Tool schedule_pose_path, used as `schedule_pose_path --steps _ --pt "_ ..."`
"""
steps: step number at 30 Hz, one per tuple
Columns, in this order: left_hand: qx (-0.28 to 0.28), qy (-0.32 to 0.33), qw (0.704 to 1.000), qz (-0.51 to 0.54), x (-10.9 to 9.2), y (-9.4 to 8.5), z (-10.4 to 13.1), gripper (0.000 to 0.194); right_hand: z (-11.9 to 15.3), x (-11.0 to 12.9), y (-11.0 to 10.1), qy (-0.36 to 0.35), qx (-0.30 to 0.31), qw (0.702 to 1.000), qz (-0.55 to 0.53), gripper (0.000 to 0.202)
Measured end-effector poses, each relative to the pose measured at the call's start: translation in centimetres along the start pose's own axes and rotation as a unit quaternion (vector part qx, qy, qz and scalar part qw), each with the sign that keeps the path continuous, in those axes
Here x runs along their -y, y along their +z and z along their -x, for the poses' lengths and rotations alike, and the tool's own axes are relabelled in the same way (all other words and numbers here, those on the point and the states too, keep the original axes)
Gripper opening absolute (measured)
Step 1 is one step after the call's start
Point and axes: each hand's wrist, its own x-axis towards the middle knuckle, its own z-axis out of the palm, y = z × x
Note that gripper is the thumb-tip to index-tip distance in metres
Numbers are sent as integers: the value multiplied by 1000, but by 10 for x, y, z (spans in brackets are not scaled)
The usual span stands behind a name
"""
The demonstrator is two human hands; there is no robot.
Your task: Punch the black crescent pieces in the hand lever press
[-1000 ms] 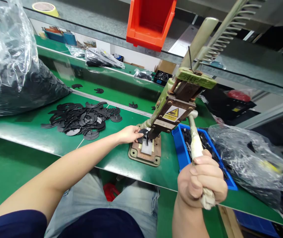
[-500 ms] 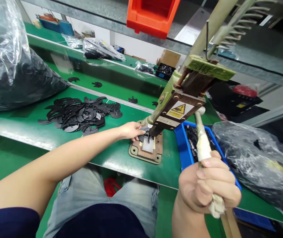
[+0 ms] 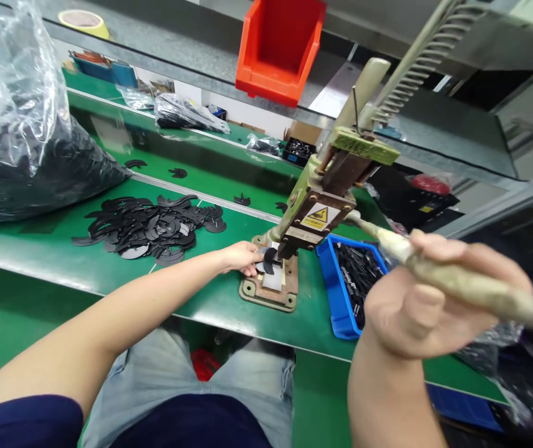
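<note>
Black curved part (image 3: 270,261) is pinched by the left hand (image 3: 242,257), to its right; the lever (image 3: 394,244) is clasped by the right hand (image 3: 403,311)

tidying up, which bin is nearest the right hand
The blue bin, on the green table; the orange bin is higher up, the black bin farther back.

Thin, black curved piece (image 3: 269,261), over the foot of the press (image 3: 324,199). Green and brown press, with a yellow warning sign (image 3: 321,216) on front. Long handle (image 3: 462,280), pale and wrapped, sticking out sideways, end blurry.
</note>
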Motion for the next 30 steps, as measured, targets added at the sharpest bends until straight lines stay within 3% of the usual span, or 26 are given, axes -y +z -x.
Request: schedule_pose_path --steps 2,4,6,8,9,10,12,14,17,20,22,23,26,30 --pt "-6 32 999 29 7 -2 10 41 -21 -6 0 64 33 997 -25 57" --pt "-8 65 997 50 14 -8 25 44 -20 -10 -4 110 41 993 -25 58" --pt "-3 96 993 66 19 -16 44 49 6 -10 -11 135 20 990 25 53" --pt "9 118 990 71 22 -22 67 53 49 -5 -17 201 33 973 106 45" --pt "17 124 990 68 22 -24 79 54 72 0 -18 249 89 956 129 38" --pt "24 126 990 61 22 -24 90 55 94 6 -18 296 186 928 130 36" --pt "34 127 990 45 22 -20 109 55 130 19 -13 347 323 874 107 41" --pt "45 125 991 33 23 -14 121 56 150 29 -4 355 385 848 81 39" --pt "54 122 991 -2 26 -3 131 54 159 35 4 335 396 852 73 18" --pt "-83 200 973 -85 26 4 141 43 159 34 4 311 387 864 83 13" --pt "-176 267 931 -175 21 9 150 36 159 34 1 296 387 869 87 12" --pt "-192 288 912 -220 18 11 153 34 159 34 -1 290 389 870 88 12" --pt "-169 294 889 -309 9 18 156 37 160 35 -2 277 400 869 87 11" --pt "-147 239 911 -301 9 26 140 50 161 37 -2 269 417 864 85 11"
